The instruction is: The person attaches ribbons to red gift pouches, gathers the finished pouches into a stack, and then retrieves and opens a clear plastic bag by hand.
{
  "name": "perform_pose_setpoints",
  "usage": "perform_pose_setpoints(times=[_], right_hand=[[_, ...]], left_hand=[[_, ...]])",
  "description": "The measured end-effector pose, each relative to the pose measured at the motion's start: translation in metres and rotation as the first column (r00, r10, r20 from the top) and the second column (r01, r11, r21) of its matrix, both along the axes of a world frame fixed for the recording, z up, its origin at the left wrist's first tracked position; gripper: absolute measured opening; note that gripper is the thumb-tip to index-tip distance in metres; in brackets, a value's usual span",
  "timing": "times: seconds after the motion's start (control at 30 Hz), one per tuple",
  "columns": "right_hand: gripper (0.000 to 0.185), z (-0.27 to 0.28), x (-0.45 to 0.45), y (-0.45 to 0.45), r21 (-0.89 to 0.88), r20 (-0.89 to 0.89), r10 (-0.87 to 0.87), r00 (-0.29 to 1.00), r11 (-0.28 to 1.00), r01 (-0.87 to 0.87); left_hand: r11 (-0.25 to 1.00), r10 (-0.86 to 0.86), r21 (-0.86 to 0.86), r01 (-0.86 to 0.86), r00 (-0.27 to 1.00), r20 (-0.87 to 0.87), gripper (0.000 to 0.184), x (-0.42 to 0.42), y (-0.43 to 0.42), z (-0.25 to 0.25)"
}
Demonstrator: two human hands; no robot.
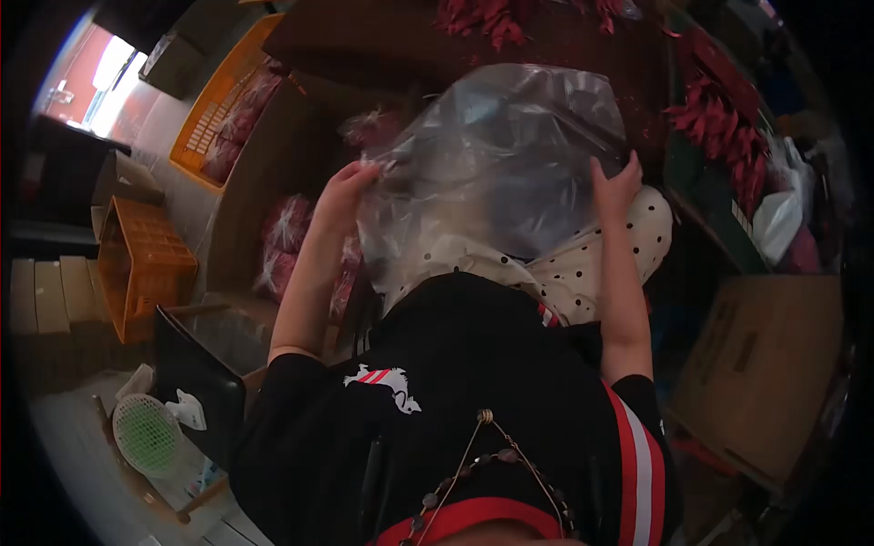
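A large clear plastic bag is spread over my lap, across the dotted cream trousers. My left hand is closed on the bag's left edge, fingers and thumb pinched together. At the bag's right side is my right hand, thumb and fingers apart. Whether its fingertips touch the film I cannot make out. Left of my left forearm, clear bags of red pieces sit inside a big cardboard box.
Red leaf-like pieces lie on the dark table ahead, with more red pieces at right. An orange crate and another orange crate stand left. Lower down are a green fan and, at right, a cardboard box.
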State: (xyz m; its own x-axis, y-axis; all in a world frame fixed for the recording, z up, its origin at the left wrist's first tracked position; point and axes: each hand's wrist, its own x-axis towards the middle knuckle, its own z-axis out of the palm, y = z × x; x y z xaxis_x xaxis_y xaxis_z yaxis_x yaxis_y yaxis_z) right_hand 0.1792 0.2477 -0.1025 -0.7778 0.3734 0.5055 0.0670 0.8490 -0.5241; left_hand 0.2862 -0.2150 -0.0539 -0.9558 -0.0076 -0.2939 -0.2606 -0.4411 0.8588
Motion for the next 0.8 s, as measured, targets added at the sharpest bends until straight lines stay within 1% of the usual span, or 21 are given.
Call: perform_pose_setpoints(times=[0.03, 0.07, 0.1, 0.13, 0.17, 0.2, 0.23, 0.3, 0.37, 0.4, 0.43, 0.5, 0.53, 0.6, 0.63, 0.7, 0.73, 0.8], right_hand=[[0.063, 0.018, 0.005, -0.012, 0.084, -0.205, 0.122, 0.971, 0.991, -0.106], [0.063, 0.040, 0.011, -0.026, 0.087, -0.206, 0.145, 0.968, 0.988, -0.130], [0.053, 0.064, 0.021, -0.041, -0.015, -0.156, 0.312, 0.937, 0.948, -0.318], [0.043, 0.084, 0.031, -0.057, -0.126, -0.118, 0.463, 0.878, 0.871, -0.476], [0.025, 0.098, 0.038, -0.072, -0.356, -0.125, 0.597, 0.793, 0.719, -0.597], [0.023, 0.119, 0.050, -0.089, -0.542, -0.066, 0.725, 0.685, 0.551, -0.635], [0.020, 0.136, 0.063, -0.102, -0.707, -0.049, 0.830, 0.555, 0.364, -0.607], [0.019, 0.151, 0.078, -0.117, -0.745, 0.018, 0.919, 0.394, 0.275, -0.607], [0.019, 0.160, 0.088, -0.122, -0.749, 0.071, 0.921, 0.383, 0.303, -0.589], [0.017, 0.154, 0.086, -0.121, -0.772, 0.043, 0.922, 0.384, 0.275, -0.573], [0.017, 0.146, 0.084, -0.117, -0.771, 0.048, 0.919, 0.392, 0.283, -0.571], [0.021, 0.132, 0.079, -0.110, -0.824, -0.026, 0.926, 0.377, 0.194, -0.532], [0.021, 0.130, 0.077, -0.106, -0.825, -0.026, 0.926, 0.377, 0.193, -0.531], [0.017, 0.127, 0.074, -0.098, -0.885, -0.008, 0.934, 0.357, 0.160, -0.437], [0.017, 0.123, 0.074, -0.098, -0.887, -0.008, 0.934, 0.358, 0.159, -0.434], [0.014, 0.114, 0.073, -0.100, -0.924, -0.108, 0.918, 0.382, 0.048, -0.378], [0.014, 0.114, 0.073, -0.100, -0.924, -0.110, 0.919, 0.379, 0.045, -0.379], [0.015, 0.115, 0.073, -0.100, -0.931, -0.085, 0.914, 0.396, 0.069, -0.359]], left_hand=[[1.000, 0.020, -0.021, -0.021, 0.998, -0.058, 0.008, 0.002, 0.018, 0.012], [0.997, 0.004, -0.078, -0.013, 0.994, -0.111, 0.010, 0.001, 0.028, 0.016], [0.991, -0.024, -0.136, 0.003, 0.987, -0.157, 0.012, -0.001, 0.039, 0.019], [0.987, -0.036, -0.158, 0.009, 0.985, -0.166, 0.019, 0.002, 0.054, 0.032], [0.988, -0.043, -0.153, 0.018, 0.986, -0.160, 0.019, 0.003, 0.070, 0.042], [0.976, -0.065, -0.215, 0.017, 0.974, -0.217, 0.021, 0.002, 0.085, 0.050], [0.962, -0.096, -0.274, 0.017, 0.956, -0.277, 0.024, 0.002, 0.100, 0.056], [0.957, -0.155, -0.278, 0.076, 0.950, -0.273, 0.026, 0.002, 0.122, 0.061], [0.877, -0.241, -0.479, 0.036, 0.895, -0.375, 0.026, 0.002, 0.138, 0.061], [0.837, -0.250, -0.548, 0.003, 0.892, -0.377, 0.027, 0.002, 0.144, 0.058], [0.840, -0.256, -0.543, 0.010, 0.890, -0.378, 0.027, 0.003, 0.150, 0.065], [0.743, -0.327, -0.669, 0.002, 0.874, -0.360, 0.025, 0.007, 0.157, 0.078], [0.743, -0.326, -0.670, 0.003, 0.875, -0.358, 0.025, 0.006, 0.156, 0.076], [0.802, -0.392, -0.588, 0.104, 0.834, -0.388, 0.019, 0.002, 0.154, 0.066], [0.802, -0.393, -0.589, 0.106, 0.835, -0.385, 0.019, -0.001, 0.153, 0.062], [0.899, -0.378, -0.352, 0.261, 0.867, -0.325, 0.017, -0.006, 0.149, 0.055], [0.899, -0.377, -0.354, 0.258, 0.868, -0.324, 0.017, -0.007, 0.147, 0.053], [0.935, -0.352, -0.051, 0.351, 0.901, -0.252, 0.014, -0.007, 0.141, 0.047]])
